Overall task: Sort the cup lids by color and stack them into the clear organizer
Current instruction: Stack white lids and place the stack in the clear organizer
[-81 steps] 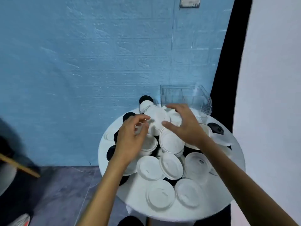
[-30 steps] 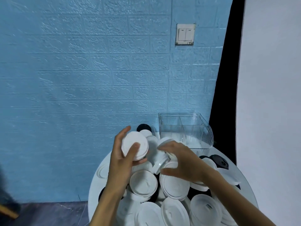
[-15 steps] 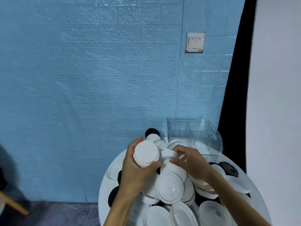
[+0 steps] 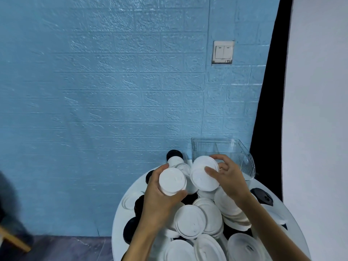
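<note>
The right hand (image 4: 228, 178) pinches a white lid (image 4: 204, 174), thumb on its face and fingers curled over the far rim. The clear organizer (image 4: 222, 149) lies just beyond that hand, nearer to it than to the left hand (image 4: 160, 200), which grips a small white stack (image 4: 172, 181) above the worktop (image 4: 120, 223).

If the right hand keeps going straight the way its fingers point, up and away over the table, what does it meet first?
Probably the clear plastic organizer. The right hand, gripping a white round lid stack, points toward its near wall, with nothing visible between. Depth is unclear from this single view, so the gap could be larger than it looks.
</note>
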Demonstrator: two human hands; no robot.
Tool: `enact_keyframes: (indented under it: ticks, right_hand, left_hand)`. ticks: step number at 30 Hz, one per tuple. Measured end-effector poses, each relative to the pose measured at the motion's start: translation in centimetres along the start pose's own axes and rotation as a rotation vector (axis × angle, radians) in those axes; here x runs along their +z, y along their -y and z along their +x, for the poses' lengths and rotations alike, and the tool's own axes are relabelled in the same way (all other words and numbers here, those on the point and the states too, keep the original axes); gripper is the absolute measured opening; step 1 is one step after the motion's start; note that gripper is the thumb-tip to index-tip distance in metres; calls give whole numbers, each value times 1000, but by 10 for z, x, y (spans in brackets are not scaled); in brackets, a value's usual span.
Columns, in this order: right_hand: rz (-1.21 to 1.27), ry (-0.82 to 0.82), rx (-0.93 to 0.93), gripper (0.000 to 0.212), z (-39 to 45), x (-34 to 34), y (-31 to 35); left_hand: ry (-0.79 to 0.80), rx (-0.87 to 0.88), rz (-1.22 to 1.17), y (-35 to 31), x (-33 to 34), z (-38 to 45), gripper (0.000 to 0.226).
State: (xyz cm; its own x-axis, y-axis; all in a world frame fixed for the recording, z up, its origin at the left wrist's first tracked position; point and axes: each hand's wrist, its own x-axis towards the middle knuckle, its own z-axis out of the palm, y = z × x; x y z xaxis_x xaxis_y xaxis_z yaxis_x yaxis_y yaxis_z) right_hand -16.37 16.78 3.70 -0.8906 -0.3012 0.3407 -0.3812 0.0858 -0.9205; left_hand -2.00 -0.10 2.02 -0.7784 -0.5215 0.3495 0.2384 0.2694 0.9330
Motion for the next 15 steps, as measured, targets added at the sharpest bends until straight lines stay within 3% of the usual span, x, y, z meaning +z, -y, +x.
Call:
enact_keyframes:
  ticks: [3,8,15]
  right_hand:
    - [39,-82,-42,32,-4,-1,8]
    - [-261,-349,-299,23,-19,10,30]
    - [-488,-526,-884,24,-22,30,35]
  left_hand:
    - [16,-6,31,1,1,-3,79]
    - [13,-18,118,-2,5,-9,80]
    - [20,-31,249,-2,4,-15,85]
